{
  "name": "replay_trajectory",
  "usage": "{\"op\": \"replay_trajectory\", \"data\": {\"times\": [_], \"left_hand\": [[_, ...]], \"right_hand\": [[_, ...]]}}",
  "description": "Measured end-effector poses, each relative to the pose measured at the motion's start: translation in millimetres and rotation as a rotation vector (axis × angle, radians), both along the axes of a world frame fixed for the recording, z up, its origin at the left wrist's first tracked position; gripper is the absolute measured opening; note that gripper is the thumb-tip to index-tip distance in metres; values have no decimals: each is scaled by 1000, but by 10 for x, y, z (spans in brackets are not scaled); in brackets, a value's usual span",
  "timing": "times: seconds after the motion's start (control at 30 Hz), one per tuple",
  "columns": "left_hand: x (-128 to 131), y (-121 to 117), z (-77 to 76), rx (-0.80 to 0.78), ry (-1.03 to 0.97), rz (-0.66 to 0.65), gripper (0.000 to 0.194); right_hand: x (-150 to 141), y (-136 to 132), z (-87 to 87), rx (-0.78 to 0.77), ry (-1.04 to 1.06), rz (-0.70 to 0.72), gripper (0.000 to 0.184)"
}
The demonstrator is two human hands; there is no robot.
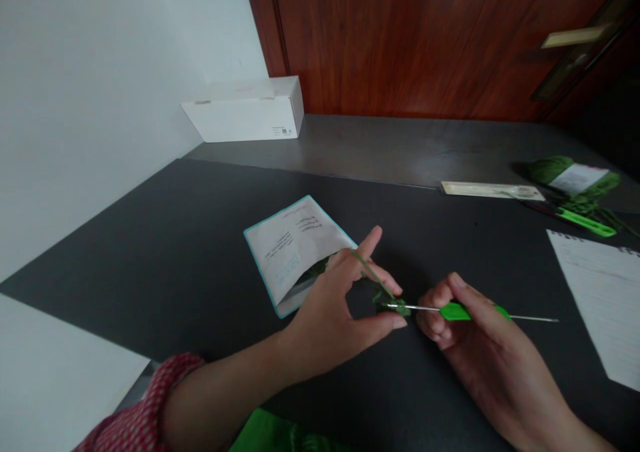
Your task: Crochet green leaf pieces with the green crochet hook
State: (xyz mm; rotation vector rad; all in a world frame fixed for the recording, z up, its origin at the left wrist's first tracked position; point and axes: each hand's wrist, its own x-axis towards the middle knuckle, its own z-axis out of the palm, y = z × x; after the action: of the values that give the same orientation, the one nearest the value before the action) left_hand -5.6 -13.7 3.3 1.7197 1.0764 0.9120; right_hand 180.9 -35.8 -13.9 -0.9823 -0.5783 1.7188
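Wall (100, 59), plain and white, fills the left side, meeting a reddish-brown wooden door (400, 45) at the back. Below spreads a dark grey tabletop (125, 239), with a paler grey surface (380, 145) along its far edge. On that surface a long white carton (245, 119) lies near the wall. At the right edge lies a sheet of paper (595, 305) with faint writing lines. The left hand (330, 312), below a red-and-white checked sleeve (160, 399), partly overlaps a white, cyan-edged zip pouch (295, 239) in view; dark green material shows in the pouch's open mouth. Its forefinger points up while the thumb and another finger pinch a small piece of green crochet. The right hand (480, 345) has its fingers closed round the bright green handle of a metal crochet hook (455, 312). Far right sits a labelled green yarn skein (545, 170), near a narrow pale packet (493, 190) and a second green-handled tool (587, 223). The crochet piece (403, 309) is between the hands, touching the hook's left end; a yarn strand (375, 275) slants from it toward the left forefinger.
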Motion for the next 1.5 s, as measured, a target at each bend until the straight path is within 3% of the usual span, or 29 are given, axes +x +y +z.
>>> {"op": "replay_trajectory", "data": {"times": [0.17, 0.43, 0.53, 0.67, 0.83, 1.07, 1.17, 1.27, 1.4, 1.5], "left_hand": [[21, -31, 5, -4, 23, 39, 83], [43, -3, -12, -260, -187, 65, 118], [50, 13, -48, -359, -269, 53, 123], [69, 19, -87, -422, -303, 87, 125], [74, 29, -93, -457, -435, 69, 125], [29, 46, -67, -560, -525, -71, 120], [-27, 90, -47, -574, -540, -68, 85], [-75, 155, -42, -510, -589, 64, 38], [-80, 205, -61, -470, -652, 152, 20], [-100, 197, -58, -449, -585, 113, 21]], "right_hand": [[-11, 6, -14, -30, 24, 29, 26], [-60, -10, -31, -21, 21, -9, 27], [-77, -47, -43, 50, -23, -22, 27], [-55, -121, -78, 281, -219, -49, 30], [-4, -103, -126, 567, -510, -33, 4], [-13, -24, -141, 508, -436, -28, 15], [7, -21, -122, 468, -357, -44, 17], [33, -14, -87, 368, -255, 14, 18], [46, -24, -37, 221, -105, 114, 20], [64, -39, -2, 200, -59, 170, 21]]}}
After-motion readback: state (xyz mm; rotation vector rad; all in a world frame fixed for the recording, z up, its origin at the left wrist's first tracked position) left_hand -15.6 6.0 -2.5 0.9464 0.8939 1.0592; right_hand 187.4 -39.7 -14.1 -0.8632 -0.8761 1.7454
